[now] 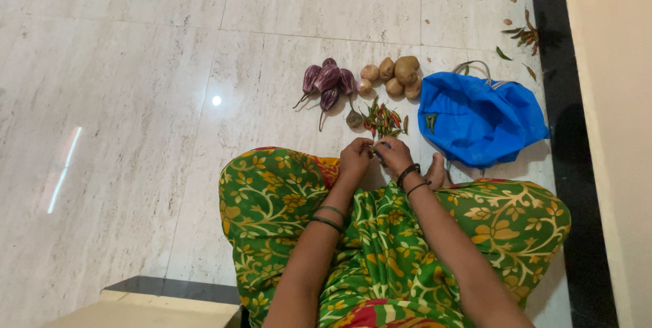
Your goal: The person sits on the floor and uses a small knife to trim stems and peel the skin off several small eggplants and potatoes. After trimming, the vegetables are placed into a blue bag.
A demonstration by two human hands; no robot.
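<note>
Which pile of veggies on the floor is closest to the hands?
The small pile of green and red chillies, right in front of both hands. The purple brinjals and brown potatoes lie farther away.

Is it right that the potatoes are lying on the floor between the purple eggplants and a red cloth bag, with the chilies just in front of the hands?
Not quite: the cloth bag is blue, not red. The head view shows the potatoes on the floor between the purple eggplants and that bag, with the chilies just in front of the left hand and right hand.
</note>
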